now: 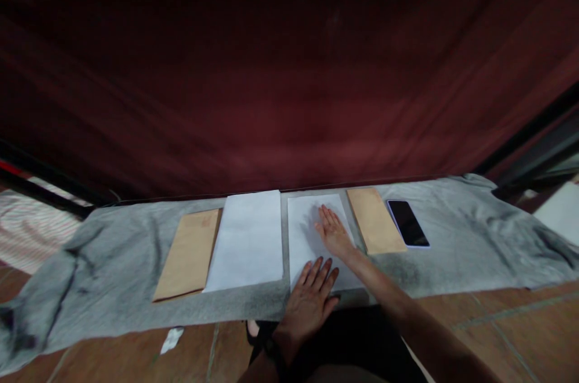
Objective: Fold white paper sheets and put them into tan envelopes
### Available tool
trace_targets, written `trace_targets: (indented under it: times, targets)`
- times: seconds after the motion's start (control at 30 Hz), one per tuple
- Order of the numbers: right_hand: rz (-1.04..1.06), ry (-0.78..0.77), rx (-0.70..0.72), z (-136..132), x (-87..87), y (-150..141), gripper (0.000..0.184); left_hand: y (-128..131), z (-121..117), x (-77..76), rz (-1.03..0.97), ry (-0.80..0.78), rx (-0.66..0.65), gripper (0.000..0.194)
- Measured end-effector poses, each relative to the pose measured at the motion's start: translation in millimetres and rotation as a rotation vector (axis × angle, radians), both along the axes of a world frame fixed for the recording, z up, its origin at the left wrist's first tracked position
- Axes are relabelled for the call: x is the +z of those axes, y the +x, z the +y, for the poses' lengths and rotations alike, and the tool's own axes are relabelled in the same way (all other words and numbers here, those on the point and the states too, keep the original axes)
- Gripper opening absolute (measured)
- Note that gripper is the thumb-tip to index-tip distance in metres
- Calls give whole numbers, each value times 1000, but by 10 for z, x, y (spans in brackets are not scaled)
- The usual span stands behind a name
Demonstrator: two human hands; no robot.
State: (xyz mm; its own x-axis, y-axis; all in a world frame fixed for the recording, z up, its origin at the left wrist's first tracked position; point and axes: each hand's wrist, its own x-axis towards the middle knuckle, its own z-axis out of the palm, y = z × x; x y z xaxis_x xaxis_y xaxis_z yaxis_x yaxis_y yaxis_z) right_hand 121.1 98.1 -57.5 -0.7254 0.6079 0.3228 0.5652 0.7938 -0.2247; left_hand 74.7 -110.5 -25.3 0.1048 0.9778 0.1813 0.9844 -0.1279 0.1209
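A white sheet of paper (304, 232) lies on a grey cloth (117, 262) in front of me. My right hand (333, 231) rests flat on the sheet's upper right part, fingers stretched out. My left hand (310, 298) lies flat on the sheet's near edge, fingers spread, holding nothing. A second white sheet (248, 239) lies just to the left. A brown envelope (190, 253) lies left of that, partly under it. Another brown envelope (374, 220) lies right of my right hand.
A black phone (408, 223) lies face up on the cloth beside the right envelope. A dark red curtain (289, 69) hangs behind the cloth. The floor is brown tile (520, 322), with a small white scrap (172, 339) near the cloth's front edge.
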Motion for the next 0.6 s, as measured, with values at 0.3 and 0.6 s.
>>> trace_targets:
  times: [0.3, 0.6]
  targets:
    - [57, 1, 137, -774, -22, 500, 59, 31, -4, -51, -7, 3, -1, 51]
    - [3, 69, 150, -771, -2, 950, 64, 31, -92, -105, 7, 59, 89, 63]
